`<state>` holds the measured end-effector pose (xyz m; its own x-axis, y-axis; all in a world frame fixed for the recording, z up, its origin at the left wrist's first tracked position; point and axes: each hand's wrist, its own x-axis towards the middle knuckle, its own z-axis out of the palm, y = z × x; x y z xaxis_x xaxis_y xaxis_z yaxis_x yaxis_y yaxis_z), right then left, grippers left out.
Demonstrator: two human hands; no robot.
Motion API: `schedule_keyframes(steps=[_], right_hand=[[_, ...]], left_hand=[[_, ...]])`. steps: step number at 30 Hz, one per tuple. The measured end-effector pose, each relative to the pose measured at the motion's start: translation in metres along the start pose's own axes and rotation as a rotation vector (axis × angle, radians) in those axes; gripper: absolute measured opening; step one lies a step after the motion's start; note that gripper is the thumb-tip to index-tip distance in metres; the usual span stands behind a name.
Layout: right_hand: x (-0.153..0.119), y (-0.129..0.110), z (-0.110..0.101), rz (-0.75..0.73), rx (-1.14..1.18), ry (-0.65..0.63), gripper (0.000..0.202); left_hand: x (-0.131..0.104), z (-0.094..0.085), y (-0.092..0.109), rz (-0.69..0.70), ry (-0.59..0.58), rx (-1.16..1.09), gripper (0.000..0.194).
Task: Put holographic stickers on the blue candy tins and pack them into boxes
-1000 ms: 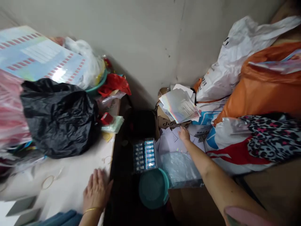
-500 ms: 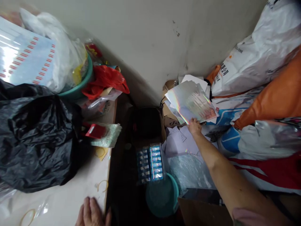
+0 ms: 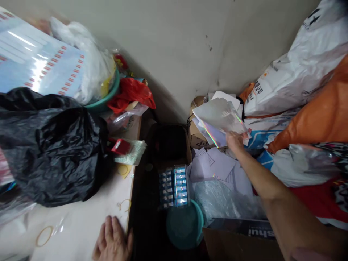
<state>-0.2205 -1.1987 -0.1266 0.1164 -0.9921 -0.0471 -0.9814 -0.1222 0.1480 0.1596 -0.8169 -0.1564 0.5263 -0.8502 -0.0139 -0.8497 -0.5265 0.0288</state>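
Observation:
My right hand (image 3: pixel 234 142) is at the lower edge of a stack of shiny holographic sheets (image 3: pixel 217 114), its fingers closed on the edge. The sheets lie over a cardboard box (image 3: pixel 197 136) by the wall, with white paper (image 3: pixel 227 98) behind them. My left hand (image 3: pixel 114 239) rests flat on the pale tabletop (image 3: pixel 81 226) near its right edge, fingers stretched out, holding nothing. Yellow rubber bands (image 3: pixel 44 236) lie on the table around it.
A black plastic bag (image 3: pixel 54 152) and a teal basin (image 3: pixel 102 103) of bags stand on the table. Below are blue packs (image 3: pixel 181 186), a teal bucket (image 3: pixel 183 226) and an open carton (image 3: pixel 239 246). White sacks (image 3: pixel 293 72) and an orange bag (image 3: pixel 312 112) crowd the right.
My right hand has moved right along the lower edge of the sheets and is now closed there. The view has shifted, so the table things appear further right.

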Motion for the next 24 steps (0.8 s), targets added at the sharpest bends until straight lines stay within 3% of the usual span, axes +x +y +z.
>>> schedule_keyframes(steps=[3,5,7,9,11,13,14,16,17,20,24], right_hand=[[-0.027,-0.003,-0.067,-0.068,0.142,0.332,0.029],[-0.062,-0.009,-0.117,-0.148,0.365,0.419,0.029],[-0.107,-0.020,-0.163,-0.238,0.689,0.360,0.026],[-0.157,-0.035,-0.201,-0.251,1.073,0.201,0.024],[-0.205,-0.052,-0.229,-0.185,1.452,0.024,0.024],[-0.253,-0.069,-0.249,-0.091,1.751,-0.127,0.025],[-0.276,-0.078,-0.257,-0.054,1.859,-0.189,0.025],[-0.321,-0.094,-0.271,-0.006,2.015,-0.265,0.023],[-0.343,-0.100,-0.277,0.015,2.078,-0.279,0.022],[-0.411,-0.117,-0.296,0.073,2.225,-0.297,0.019],[-0.503,-0.131,-0.316,0.016,2.358,-0.346,0.013]], left_hand=[[0.003,0.004,-0.004,-0.007,-0.006,-0.024,0.066],[0.008,0.001,-0.005,-0.018,-0.049,-0.048,0.068],[0.012,-0.015,0.001,-0.041,-0.143,-0.083,0.072],[0.006,-0.050,0.015,-0.034,-0.254,-0.146,0.082],[-0.019,-0.102,0.034,0.199,-0.208,-0.284,0.099],[-0.062,-0.161,0.049,0.523,-0.050,-0.442,0.112],[-0.088,-0.189,0.053,0.618,0.027,-0.481,0.113],[-0.145,-0.238,0.049,0.691,0.118,-0.579,0.104],[-0.174,-0.257,0.042,0.697,0.089,-0.663,0.098],[-0.259,-0.288,0.006,0.716,0.055,-0.825,0.103],[-0.358,-0.292,-0.041,0.779,0.157,-0.859,0.116]])
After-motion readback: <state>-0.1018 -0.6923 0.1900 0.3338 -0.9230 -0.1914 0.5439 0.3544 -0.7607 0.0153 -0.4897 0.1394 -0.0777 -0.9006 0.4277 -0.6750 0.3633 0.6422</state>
